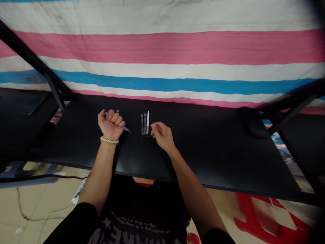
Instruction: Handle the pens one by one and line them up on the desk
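Observation:
Palm up, my left hand [111, 124] has its fingers curled round a grey pen [126, 129], whose tip sticks out to the right. Just behind those fingers the end of another dark pen [117, 110] shows; the rest of it is hidden. Three pens lie side by side near the middle of the black table: two dark ones [142, 125] [145, 124] and a white and grey one [147, 123]. Right of them is my right hand [162, 135], its fingers bent and thumb against the forefinger; whether anything small is between them is hidden.
The black table [215, 152] has a striped sheet [177, 49] hanging along its far edge. Black metal posts stand at both sides, with a dark rounded object [255, 123] by the right one. A red stool [256, 217] is below at the right; cables lie on the floor at left.

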The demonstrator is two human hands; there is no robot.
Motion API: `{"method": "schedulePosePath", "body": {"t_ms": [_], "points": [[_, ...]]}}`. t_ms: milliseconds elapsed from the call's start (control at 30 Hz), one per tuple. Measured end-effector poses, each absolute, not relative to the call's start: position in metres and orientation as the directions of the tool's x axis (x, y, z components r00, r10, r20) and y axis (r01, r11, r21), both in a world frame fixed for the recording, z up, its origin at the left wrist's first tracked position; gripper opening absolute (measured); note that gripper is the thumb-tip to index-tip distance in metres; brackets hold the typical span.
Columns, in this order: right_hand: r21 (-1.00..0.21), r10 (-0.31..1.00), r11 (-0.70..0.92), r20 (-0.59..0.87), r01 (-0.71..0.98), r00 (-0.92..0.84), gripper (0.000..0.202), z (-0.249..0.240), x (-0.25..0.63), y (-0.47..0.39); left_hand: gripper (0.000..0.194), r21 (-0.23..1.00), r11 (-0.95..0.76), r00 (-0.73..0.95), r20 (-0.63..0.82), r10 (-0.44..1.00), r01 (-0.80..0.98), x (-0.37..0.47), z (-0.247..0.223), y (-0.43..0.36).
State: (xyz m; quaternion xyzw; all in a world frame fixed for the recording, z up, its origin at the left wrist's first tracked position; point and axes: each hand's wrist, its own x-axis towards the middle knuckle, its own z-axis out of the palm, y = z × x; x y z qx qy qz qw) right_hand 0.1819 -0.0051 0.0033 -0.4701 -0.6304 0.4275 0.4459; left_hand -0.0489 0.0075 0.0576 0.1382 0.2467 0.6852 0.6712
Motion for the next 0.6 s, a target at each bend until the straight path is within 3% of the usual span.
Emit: {"method": "schedulePosePath", "body": {"t_ms": [200, 333, 467, 600], "points": [[-0.947, 0.979, 0.184, 0.153, 0.263, -0.136, 0.037, -0.001, 0.182, -0.003, 0.047, 0.546, -0.170, -0.312, -0.179, 0.933, -0.820, -0.084, 0.061, 0.009], [-0.906, 0.977, 0.206, 0.166, 0.371, -0.136, 0.032, -0.002, 0.183, -0.003, 0.046, 0.600, -0.142, -0.356, -0.253, 0.900, -0.787, -0.095, 0.056, 0.013], [-0.744, 0.925, 0.378, 0.288, 0.551, -0.246, 0.023, -0.002, 0.184, -0.003, 0.053, 0.757, -0.065, -0.478, -0.340, 0.810, -0.650, -0.094, 0.042, 0.025], [-0.587, 0.874, 0.486, 0.306, 0.648, -0.379, 0.018, -0.004, 0.182, -0.002, 0.035, 0.921, 0.006, -0.672, -0.289, 0.682, -0.390, -0.085, 0.025, 0.036]]}}
